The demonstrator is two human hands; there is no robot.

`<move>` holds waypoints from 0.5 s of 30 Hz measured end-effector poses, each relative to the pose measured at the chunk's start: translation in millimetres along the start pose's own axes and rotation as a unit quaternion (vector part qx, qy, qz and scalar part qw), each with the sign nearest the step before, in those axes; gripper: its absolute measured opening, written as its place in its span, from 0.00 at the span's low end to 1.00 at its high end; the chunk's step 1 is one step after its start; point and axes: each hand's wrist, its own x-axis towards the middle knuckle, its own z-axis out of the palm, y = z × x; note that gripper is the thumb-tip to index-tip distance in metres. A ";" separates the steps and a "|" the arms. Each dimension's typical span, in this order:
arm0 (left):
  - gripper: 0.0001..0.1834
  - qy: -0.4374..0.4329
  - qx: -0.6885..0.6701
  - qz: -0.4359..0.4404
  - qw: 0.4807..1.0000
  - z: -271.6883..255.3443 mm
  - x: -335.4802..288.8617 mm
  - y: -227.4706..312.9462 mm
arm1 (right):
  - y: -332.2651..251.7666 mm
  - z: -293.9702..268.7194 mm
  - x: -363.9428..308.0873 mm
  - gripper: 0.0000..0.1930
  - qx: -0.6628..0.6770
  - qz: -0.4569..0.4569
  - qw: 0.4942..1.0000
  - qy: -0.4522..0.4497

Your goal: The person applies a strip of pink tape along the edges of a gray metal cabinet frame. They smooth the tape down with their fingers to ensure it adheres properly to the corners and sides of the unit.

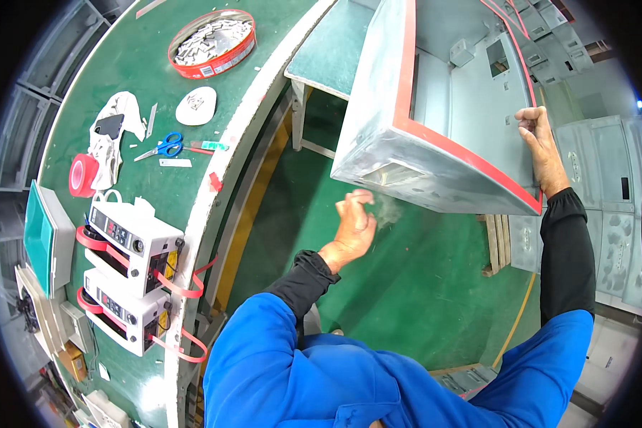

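A grey metal box (379, 160) with an open front hangs tilted at the upper right, its front rim lined with red tape (453, 153). My right hand (544, 146) is closed on the box's right-hand edge, fingers curled over the rim. Just below the near bottom corner of the box, apart from it, is my left hand (354, 222), its fingers curled in. What it may hold, if anything, is too small to make out. A rectangular opening shows in the box's near side above that hand, with pale dust or haze beside the hand.
On the green worktable (146, 36) at left lie a red round tin (214, 68) of small metal pieces, blue-handled scissors (169, 145), a pink tape roll (83, 175) and two white tape dispensers (132, 239). A bench (328, 53) stands behind the box. Grey cabinets (599, 171) stand at right.
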 end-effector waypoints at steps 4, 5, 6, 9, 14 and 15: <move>0.36 0.025 0.041 0.004 0.999 -5.2 12.8 6.0 | 0.2 -0.8 0.3 0.16 -0.004 -0.001 1.000 0.000; 0.36 0.002 0.052 0.006 0.999 -8.2 17.4 13.2 | -0.9 1.2 -0.2 0.16 -0.002 -0.002 1.000 -0.002; 0.36 -0.020 0.063 0.008 0.998 -8.5 19.7 17.6 | -0.5 1.5 0.1 0.16 -0.001 -0.013 1.000 -0.002; 0.30 -0.055 0.101 0.004 0.993 -8.6 9.4 17.0 | 7.9 0.3 0.6 0.14 -0.008 -0.050 0.999 0.003; 0.23 -0.209 0.171 -0.075 0.960 -29.6 -95.1 -18.3 | 17.8 -2.9 1.6 0.15 0.040 -0.052 0.998 0.003; 0.22 -0.228 0.230 -0.117 0.939 -36.0 -136.6 -44.2 | 19.0 -3.4 3.1 0.15 0.050 -0.060 0.997 0.005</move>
